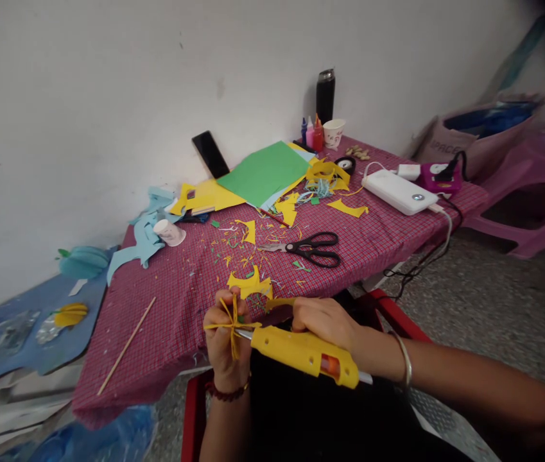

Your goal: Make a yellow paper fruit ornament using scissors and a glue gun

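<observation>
Near the table's front edge, my left hand is closed around a yellow felt-like craft piece whose folded leaves fan out like a star. My right hand grips a yellow hot glue gun, with a glue stick protruding from its back end. The gun's metal nozzle points at the middle of the craft piece; whether it touches is too small to tell. A loose yellow strip sticks out by the right fingers. Beyond the hands lie yellow offcuts and black-handled scissors.
Green sheet, phone, paper cups, paint bottles and a black flask stand or lie toward the wall. A white power bank with cables is right. A wooden stick lies left. A pink stool stands beyond.
</observation>
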`<state>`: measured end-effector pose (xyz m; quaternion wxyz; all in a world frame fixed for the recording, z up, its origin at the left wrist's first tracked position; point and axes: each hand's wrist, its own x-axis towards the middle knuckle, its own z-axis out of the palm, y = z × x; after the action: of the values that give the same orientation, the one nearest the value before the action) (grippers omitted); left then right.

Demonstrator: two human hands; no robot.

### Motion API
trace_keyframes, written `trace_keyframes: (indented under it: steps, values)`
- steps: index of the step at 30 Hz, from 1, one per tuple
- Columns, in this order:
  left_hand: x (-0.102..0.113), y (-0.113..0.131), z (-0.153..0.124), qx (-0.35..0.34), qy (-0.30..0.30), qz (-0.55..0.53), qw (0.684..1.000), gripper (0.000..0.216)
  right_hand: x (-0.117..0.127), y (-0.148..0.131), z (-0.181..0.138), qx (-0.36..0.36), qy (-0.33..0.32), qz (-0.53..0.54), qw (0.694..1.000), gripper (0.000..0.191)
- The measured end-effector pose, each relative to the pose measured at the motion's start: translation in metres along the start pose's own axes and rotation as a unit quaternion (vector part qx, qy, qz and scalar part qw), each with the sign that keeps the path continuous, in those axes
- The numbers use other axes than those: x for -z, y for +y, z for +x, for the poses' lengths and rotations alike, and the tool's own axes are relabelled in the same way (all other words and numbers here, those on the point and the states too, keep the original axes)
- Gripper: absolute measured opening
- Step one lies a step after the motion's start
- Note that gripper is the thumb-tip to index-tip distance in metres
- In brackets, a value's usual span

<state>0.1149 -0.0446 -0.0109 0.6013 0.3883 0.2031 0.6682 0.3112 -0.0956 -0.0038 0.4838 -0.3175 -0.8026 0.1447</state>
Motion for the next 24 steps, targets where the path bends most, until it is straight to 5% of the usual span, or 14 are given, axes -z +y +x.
trace_keyframes:
  steps: [24]
  values:
    - [0.004,0.021,0.009,-0.081,0.027,0.063,0.994,0.014,-0.006,0.008,-0.008,-0.030,-0.013,0.024,0.999,0.017]
